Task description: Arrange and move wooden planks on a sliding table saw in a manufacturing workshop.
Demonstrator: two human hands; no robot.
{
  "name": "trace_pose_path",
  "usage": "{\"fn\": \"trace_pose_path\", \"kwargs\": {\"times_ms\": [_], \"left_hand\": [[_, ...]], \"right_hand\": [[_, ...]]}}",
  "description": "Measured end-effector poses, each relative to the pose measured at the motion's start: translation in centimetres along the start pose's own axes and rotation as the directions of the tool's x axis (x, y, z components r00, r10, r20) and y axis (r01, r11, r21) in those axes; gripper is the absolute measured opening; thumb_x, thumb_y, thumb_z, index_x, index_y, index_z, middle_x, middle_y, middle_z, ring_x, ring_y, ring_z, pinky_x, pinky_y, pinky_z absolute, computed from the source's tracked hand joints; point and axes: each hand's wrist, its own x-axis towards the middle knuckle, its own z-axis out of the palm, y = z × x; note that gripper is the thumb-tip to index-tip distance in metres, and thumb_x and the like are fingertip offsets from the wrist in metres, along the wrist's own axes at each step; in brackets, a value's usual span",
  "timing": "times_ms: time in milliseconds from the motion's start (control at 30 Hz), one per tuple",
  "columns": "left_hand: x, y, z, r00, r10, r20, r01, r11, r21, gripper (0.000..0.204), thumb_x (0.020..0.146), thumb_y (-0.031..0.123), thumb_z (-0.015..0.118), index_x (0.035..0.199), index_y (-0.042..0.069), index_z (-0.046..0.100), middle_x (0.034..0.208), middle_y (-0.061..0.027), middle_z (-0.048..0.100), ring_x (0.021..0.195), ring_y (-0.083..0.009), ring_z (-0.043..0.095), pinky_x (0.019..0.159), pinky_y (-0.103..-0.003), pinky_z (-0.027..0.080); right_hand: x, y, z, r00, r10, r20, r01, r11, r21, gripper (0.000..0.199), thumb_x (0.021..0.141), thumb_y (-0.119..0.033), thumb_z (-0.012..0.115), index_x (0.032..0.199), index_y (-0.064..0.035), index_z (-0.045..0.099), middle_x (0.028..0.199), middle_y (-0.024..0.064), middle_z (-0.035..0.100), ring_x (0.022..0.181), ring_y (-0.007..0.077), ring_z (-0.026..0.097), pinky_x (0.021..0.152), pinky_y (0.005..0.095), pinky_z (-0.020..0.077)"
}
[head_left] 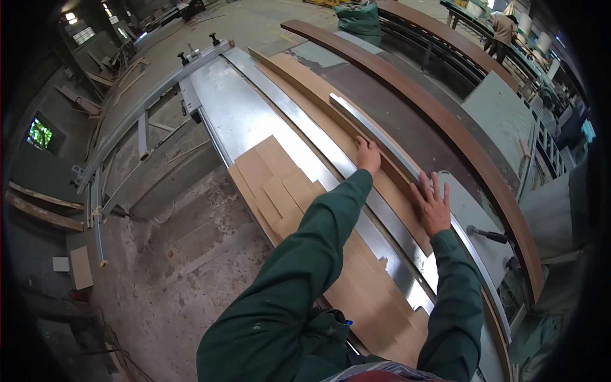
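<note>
A long tan wooden board (318, 113) lies on the metal table of a panel saw, along a silver fence (375, 130). My left hand (368, 156) is at the board, its fingers bent together against the edge strip by the fence; the fingertips are partly hidden. Closer to me, my right hand (433, 207) lies with fingers spread over the fence and the board's edge. Left of the board, several flat tan panels (273, 184) are stacked on the saw's sliding table (235, 95), partly under my left arm.
A long, curved-looking brown plank (407, 95) runs along the right side. A black-handled lever (489, 234) stands beside the fence. A metal outrigger frame (143, 134) extends left over the stained floor. A green sack (358, 24) and another person (504, 28) are farther off.
</note>
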Motion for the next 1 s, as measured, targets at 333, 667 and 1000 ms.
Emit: {"fn": "trace_pose_path", "kwargs": {"times_ms": [333,667,1000], "left_hand": [[1.1,0.7,-0.4,0.999,-0.043,0.014,0.040,0.984,0.175,0.072,0.095,0.031,0.041,0.148,-0.007,0.010,0.153,-0.0293,0.020,0.142,-0.0384,0.023,0.116,-0.036,0.022],[3.7,0.9,-2.4,0.999,-0.012,-0.032,0.018,0.976,0.217,0.073,0.094,0.033,0.046,0.149,-0.004,0.015,0.144,-0.0287,0.038,0.131,-0.0408,0.041,0.109,-0.038,0.034],[7.5,0.5,-5.0,0.999,-0.017,-0.030,0.021,0.991,0.131,0.073,0.094,0.029,0.049,0.151,-0.001,0.014,0.141,-0.0237,0.044,0.129,-0.0329,0.045,0.105,-0.033,0.036]], "right_hand": [[-17.9,6.6,-2.6,0.991,0.114,0.070,-0.114,0.993,-0.008,0.062,0.082,-0.006,0.060,0.140,-0.0250,0.046,0.158,0.0060,0.022,0.147,0.0329,0.017,0.117,0.0558,0.0121],[-14.4,6.1,-2.7,0.986,0.052,0.161,-0.058,0.998,0.037,0.073,0.076,-0.006,0.066,0.141,-0.0270,0.043,0.159,0.0047,0.019,0.147,0.0324,0.014,0.118,0.0562,0.0106],[-11.0,4.9,-2.0,0.978,0.045,0.202,-0.057,0.997,0.055,0.072,0.081,-0.003,0.063,0.144,-0.0299,0.039,0.161,0.0029,0.013,0.148,0.0319,0.010,0.118,0.0567,0.0084]]}}
